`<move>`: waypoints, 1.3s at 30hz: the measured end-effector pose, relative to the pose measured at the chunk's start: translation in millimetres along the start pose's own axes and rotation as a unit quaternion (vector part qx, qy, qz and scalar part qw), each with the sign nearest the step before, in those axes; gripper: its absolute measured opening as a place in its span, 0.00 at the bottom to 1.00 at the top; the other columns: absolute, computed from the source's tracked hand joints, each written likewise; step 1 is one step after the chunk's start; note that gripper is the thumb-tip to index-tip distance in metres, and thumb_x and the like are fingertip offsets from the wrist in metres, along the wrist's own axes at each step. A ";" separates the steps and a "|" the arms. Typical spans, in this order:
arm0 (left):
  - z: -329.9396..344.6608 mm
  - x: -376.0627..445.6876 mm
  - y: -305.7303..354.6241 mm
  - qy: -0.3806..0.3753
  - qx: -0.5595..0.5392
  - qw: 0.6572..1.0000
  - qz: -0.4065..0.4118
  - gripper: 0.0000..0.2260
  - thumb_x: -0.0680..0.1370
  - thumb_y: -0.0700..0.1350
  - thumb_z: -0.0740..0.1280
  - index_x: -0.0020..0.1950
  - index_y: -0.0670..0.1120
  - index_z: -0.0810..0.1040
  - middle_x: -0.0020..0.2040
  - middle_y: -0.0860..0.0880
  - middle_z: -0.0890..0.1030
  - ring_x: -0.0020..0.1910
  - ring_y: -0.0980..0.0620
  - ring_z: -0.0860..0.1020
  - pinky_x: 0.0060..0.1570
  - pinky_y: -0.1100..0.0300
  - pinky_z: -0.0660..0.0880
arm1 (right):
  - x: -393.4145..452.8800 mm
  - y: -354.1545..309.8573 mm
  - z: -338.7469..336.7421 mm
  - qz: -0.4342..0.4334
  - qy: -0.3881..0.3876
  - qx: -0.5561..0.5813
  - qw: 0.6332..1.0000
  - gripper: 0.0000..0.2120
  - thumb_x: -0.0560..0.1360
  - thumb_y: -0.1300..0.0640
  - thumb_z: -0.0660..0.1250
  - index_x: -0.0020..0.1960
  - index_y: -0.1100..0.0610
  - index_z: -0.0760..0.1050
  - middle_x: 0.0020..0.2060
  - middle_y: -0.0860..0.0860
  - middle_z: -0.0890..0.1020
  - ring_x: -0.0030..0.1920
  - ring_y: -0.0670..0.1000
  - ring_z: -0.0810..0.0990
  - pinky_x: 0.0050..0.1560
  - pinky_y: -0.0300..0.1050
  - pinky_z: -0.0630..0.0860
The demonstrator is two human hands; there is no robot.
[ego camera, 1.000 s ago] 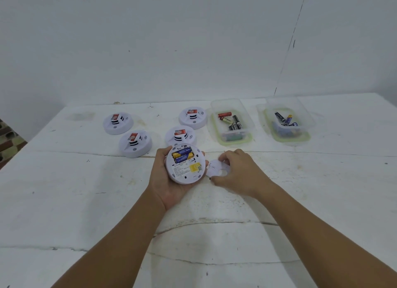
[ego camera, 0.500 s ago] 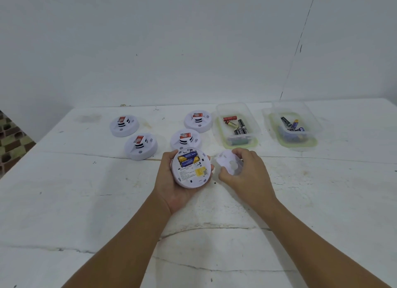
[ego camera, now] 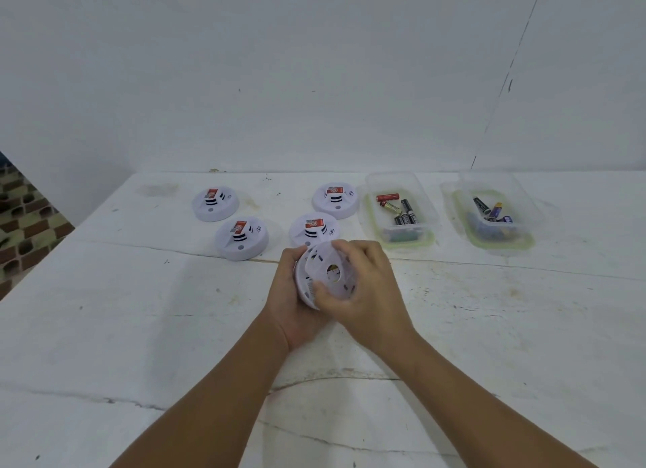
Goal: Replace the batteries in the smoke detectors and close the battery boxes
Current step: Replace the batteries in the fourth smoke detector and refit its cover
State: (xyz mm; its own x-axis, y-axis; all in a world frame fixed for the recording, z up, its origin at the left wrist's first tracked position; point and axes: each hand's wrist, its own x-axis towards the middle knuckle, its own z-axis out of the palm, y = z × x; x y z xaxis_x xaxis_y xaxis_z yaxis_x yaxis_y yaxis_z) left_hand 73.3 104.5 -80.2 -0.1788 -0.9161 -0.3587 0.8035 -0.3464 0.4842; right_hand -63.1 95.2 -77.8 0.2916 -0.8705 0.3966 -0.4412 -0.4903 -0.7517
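Observation:
My left hand (ego camera: 293, 314) cups a round white smoke detector (ego camera: 303, 287) from below, its back turned toward me. My right hand (ego camera: 367, 289) grips a thin white round cover plate (ego camera: 328, 270) with a centre hole and holds it against the detector's back, hiding the battery bay. Several more white smoke detectors with red labels stand face up behind: one (ego camera: 215, 204) at far left, one (ego camera: 241, 238) nearer, one (ego camera: 314, 228) just behind my hands, one (ego camera: 336, 199) farther back.
Two clear plastic tubs sit on green-rimmed lids at the back right: the left tub (ego camera: 430, 219) holds several AA batteries, the right tub (ego camera: 524, 209) holds a few more. The white cracked table (ego camera: 140, 328) ends at the left near a patterned floor.
My right hand picked the cover plate up from the table and brought it left onto the detector's back. The blue and yellow batteries are now covered.

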 end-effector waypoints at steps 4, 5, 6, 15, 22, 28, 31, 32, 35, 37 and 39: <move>-1.6 1.3 0.2 0.003 0.009 1.000 -0.001 0.19 0.81 0.56 0.62 0.60 0.43 0.82 0.55 0.42 0.83 0.53 0.44 0.83 0.55 0.52 0.79 | -0.7 2.0 6.9 0.027 0.003 -0.020 0.999 0.35 0.68 0.35 0.67 0.72 0.50 0.75 0.58 0.46 0.72 0.61 0.48 0.71 0.61 0.43 0.74; -2.4 1.8 0.5 0.002 0.011 1.000 0.000 0.19 0.81 0.56 0.62 0.60 0.43 0.82 0.55 0.42 0.83 0.54 0.44 0.82 0.56 0.52 0.78 | 0.0 2.6 7.2 0.035 0.004 -0.023 0.999 0.36 0.68 0.34 0.67 0.72 0.50 0.75 0.57 0.46 0.72 0.61 0.48 0.71 0.61 0.46 0.75; -2.8 2.2 0.5 0.002 0.013 1.000 0.000 0.19 0.81 0.56 0.62 0.60 0.43 0.82 0.55 0.42 0.83 0.54 0.44 0.82 0.57 0.52 0.77 | 0.6 3.1 7.5 0.042 0.005 -0.024 0.999 0.37 0.68 0.33 0.67 0.72 0.49 0.74 0.57 0.46 0.73 0.61 0.49 0.72 0.61 0.48 0.76; -3.1 5.2 0.6 -0.011 0.012 1.000 -0.012 0.21 0.81 0.56 0.60 0.59 0.42 0.83 0.56 0.41 0.83 0.53 0.43 0.83 0.53 0.51 0.81 | 5.5 4.4 5.4 0.097 0.013 0.024 0.995 0.33 0.69 0.38 0.78 0.70 0.47 0.75 0.54 0.44 0.72 0.58 0.48 0.76 0.60 0.51 0.77; -1.0 4.8 0.7 -0.009 0.015 1.000 -0.011 0.22 0.82 0.56 0.59 0.59 0.41 0.84 0.56 0.39 0.84 0.52 0.42 0.85 0.48 0.51 0.83 | 10.2 4.3 4.2 0.110 0.018 0.017 0.994 0.29 0.69 0.40 0.79 0.65 0.49 0.74 0.53 0.43 0.72 0.53 0.45 0.75 0.57 0.47 0.77; -0.8 4.6 0.6 0.004 0.012 1.000 -0.009 0.20 0.82 0.56 0.60 0.63 0.42 0.81 0.57 0.41 0.83 0.54 0.43 0.84 0.50 0.51 0.82 | 7.5 1.1 3.7 0.109 0.011 0.015 0.994 0.31 0.68 0.35 0.76 0.63 0.51 0.77 0.51 0.44 0.72 0.50 0.42 0.76 0.55 0.46 0.78; -0.3 4.6 0.3 0.006 0.012 1.000 -0.008 0.21 0.82 0.56 0.61 0.64 0.43 0.80 0.57 0.41 0.83 0.54 0.43 0.83 0.49 0.50 0.82 | 9.0 0.1 2.1 0.112 0.003 0.007 0.994 0.32 0.66 0.31 0.73 0.63 0.50 0.78 0.51 0.44 0.73 0.50 0.42 0.76 0.55 0.45 0.78; -0.8 5.0 0.1 0.009 0.013 1.000 -0.004 0.22 0.82 0.56 0.61 0.66 0.43 0.80 0.58 0.40 0.82 0.54 0.43 0.83 0.50 0.50 0.82 | 10.8 -0.2 1.1 0.125 0.002 0.016 0.992 0.31 0.67 0.33 0.76 0.63 0.50 0.78 0.51 0.44 0.73 0.49 0.41 0.76 0.53 0.42 0.77; 0.6 4.6 -0.3 0.018 0.019 1.000 0.003 0.23 0.82 0.57 0.60 0.69 0.43 0.79 0.60 0.40 0.82 0.53 0.42 0.84 0.49 0.49 0.82 | 15.3 -0.5 -0.9 0.144 0.000 0.027 0.989 0.26 0.68 0.38 0.79 0.60 0.50 0.78 0.51 0.45 0.75 0.48 0.41 0.76 0.48 0.38 0.75; 2.8 3.8 -1.1 0.016 0.016 1.000 0.004 0.22 0.82 0.57 0.60 0.67 0.44 0.79 0.57 0.40 0.83 0.51 0.43 0.84 0.47 0.50 0.83 | 17.2 -1.9 -1.8 0.145 -0.005 0.030 0.989 0.25 0.69 0.39 0.80 0.59 0.50 0.77 0.51 0.46 0.76 0.48 0.41 0.77 0.50 0.40 0.76; 4.6 2.8 -1.5 0.019 0.012 1.000 0.010 0.20 0.82 0.56 0.61 0.67 0.45 0.78 0.56 0.41 0.83 0.51 0.44 0.83 0.46 0.51 0.83 | 18.9 -4.5 -4.1 0.143 -0.023 0.031 0.989 0.24 0.69 0.42 0.80 0.58 0.49 0.77 0.53 0.45 0.76 0.49 0.41 0.76 0.53 0.43 0.77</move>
State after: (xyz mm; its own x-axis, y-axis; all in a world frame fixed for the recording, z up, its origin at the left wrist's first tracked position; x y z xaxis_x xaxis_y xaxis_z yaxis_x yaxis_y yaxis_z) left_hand 69.0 101.5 -78.4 -0.1406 -0.9152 -0.3778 0.7932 -0.3324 0.5101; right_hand -59.1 80.7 -64.7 0.2017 -0.9695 0.1391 -0.4584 -0.2190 -0.8614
